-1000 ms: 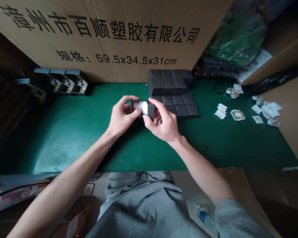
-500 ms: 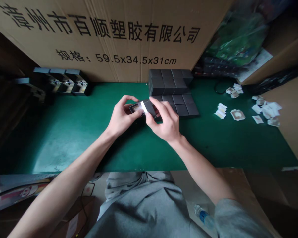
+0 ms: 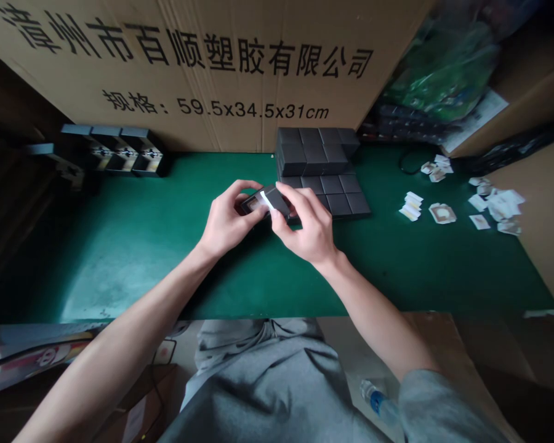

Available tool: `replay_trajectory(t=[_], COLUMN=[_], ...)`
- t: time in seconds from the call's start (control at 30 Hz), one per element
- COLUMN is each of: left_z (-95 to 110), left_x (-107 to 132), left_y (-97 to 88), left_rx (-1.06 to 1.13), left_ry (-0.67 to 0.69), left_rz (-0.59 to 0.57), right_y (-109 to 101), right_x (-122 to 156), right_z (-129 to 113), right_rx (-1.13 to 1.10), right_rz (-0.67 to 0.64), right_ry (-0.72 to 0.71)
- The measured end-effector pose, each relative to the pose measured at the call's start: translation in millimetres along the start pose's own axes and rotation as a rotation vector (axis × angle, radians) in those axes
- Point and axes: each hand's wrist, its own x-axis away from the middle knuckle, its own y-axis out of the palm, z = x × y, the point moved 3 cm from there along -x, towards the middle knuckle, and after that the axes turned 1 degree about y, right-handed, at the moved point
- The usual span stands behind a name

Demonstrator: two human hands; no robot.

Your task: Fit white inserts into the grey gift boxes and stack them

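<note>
Between my two hands is a small black box, held up over the green table in the middle of the view. It is tilted, and a white strip shows between its dark lid part and the part at the left. My left hand is closed around the left end, thumb along the near side. At the right end, my right hand grips the dark part between thumb and fingers. The underside and the far fingers are partly hidden. Just behind my right hand stand stacked black boxes.
Open black boxes stand in a row at the back left of the green table. A large cardboard carton rises behind. White paper pieces lie at the right, near a plastic bag. A bottle is below the table.
The white strip on the box looks slightly narrower and more slanted. Both hands keep their grip in nearly the same place.
</note>
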Motion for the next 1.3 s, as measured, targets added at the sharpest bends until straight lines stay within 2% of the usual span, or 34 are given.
replay_trajectory(t=[0.3,0.5,0.67,0.8,0.87,1.07,1.3], left_z=[6,11,6,-1,-2,-2,-6], left_x=[0,1,0,-4,-6,-6,-1], left_y=[-0.9,-2.9,-3.8,0.5,3.0,3.7,3.7], left_rx=[0.0,-0.008,0.146,0.439,0.513,0.541,0.494], left_ry=[-0.057,-0.043,-0.059,-0.122,-0.168,-0.175,-0.204], left_rz=[0.022,0.092,0.135,0.08,0.043,-0.011,-0.089], right_y=[-1,-2,-3,-1,0,3,0], right_x=[0,-2,-2,-1,0,1,-2], right_z=[0,1,7,13,14,15,14], right_rx=[-0.013,0.002,0.015,-0.085,-0.128,-0.201,-0.155], right_rz=[0.045,0.061,0.055,0.059,0.065,0.053,0.038], right_ry=[-0.049,-0.051,0.024,0.128,0.158,0.234,0.172])
